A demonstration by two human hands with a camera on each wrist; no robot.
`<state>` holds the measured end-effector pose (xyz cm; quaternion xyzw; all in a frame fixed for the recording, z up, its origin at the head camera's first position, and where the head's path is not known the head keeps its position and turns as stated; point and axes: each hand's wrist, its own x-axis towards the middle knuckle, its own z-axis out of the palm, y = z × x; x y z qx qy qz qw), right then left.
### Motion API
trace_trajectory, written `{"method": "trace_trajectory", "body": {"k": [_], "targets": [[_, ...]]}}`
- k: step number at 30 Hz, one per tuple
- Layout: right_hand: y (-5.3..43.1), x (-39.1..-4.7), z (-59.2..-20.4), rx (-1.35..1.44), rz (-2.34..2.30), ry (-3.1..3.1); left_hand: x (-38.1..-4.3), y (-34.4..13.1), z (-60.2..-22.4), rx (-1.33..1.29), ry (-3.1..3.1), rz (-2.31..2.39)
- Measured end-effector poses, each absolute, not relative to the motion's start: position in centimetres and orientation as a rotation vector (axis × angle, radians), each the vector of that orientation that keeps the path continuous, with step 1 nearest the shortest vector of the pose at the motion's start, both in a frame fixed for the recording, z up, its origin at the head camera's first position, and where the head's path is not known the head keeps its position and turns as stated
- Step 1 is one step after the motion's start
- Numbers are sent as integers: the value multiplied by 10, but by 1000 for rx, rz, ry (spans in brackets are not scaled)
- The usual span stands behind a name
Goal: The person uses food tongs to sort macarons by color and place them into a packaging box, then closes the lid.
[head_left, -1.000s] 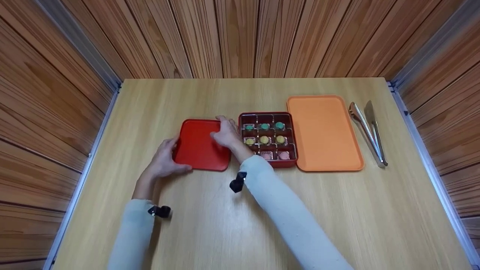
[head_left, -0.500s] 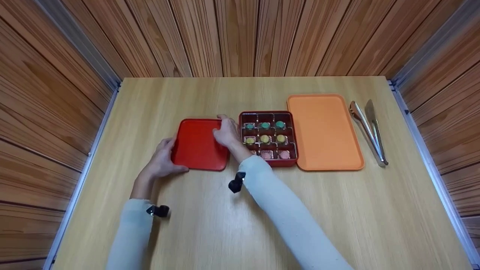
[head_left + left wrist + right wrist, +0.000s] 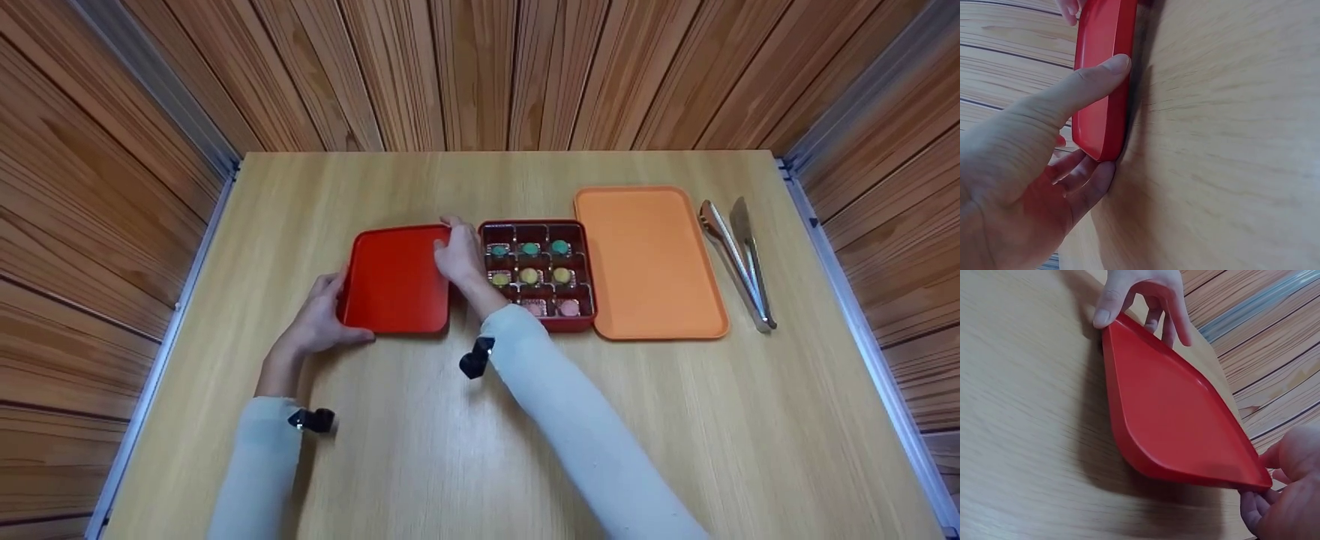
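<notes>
A red square lid (image 3: 399, 281) with rounded corners and a shallow rim is between both hands, left of the box. My left hand (image 3: 319, 319) grips its near left corner, with the thumb along the near edge in the left wrist view. At the far right corner my right hand (image 3: 461, 259) pinches the rim. The lid is tilted, its right side raised above the table, and a shadow lies under it in the right wrist view. Beside the right hand stands a dark red box (image 3: 571, 324) with compartments. Small round green, yellow and pink pieces (image 3: 529, 276) sit in it, partly hidden by the right wrist.
An orange tray (image 3: 651, 262) lies against the box's right side. Further right are metal tongs (image 3: 735, 259) and a spatula-like metal tool (image 3: 750, 247), side by side. Wood-panelled walls (image 3: 480, 75) bound the table (image 3: 420, 442) at the back and both sides.
The lid's right side has risen and the lid has shifted slightly left, tilting. The right hand has moved a little up with the corner; the left hand slid slightly left with it.
</notes>
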<state>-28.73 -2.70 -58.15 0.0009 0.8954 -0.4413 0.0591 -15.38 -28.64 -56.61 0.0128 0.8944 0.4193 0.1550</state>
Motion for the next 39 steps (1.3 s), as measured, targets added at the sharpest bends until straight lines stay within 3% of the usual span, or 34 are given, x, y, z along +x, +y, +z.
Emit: {"method": "trace_trajectory", "body": {"k": [31,39], "targets": [[-5,-306,-577,-9,-1438,2671,-159,-282,-554,84,2550,1267],[21,-277,-515,-15,-1502,2617,-166,-258,-543,93,2557,1264]]}}
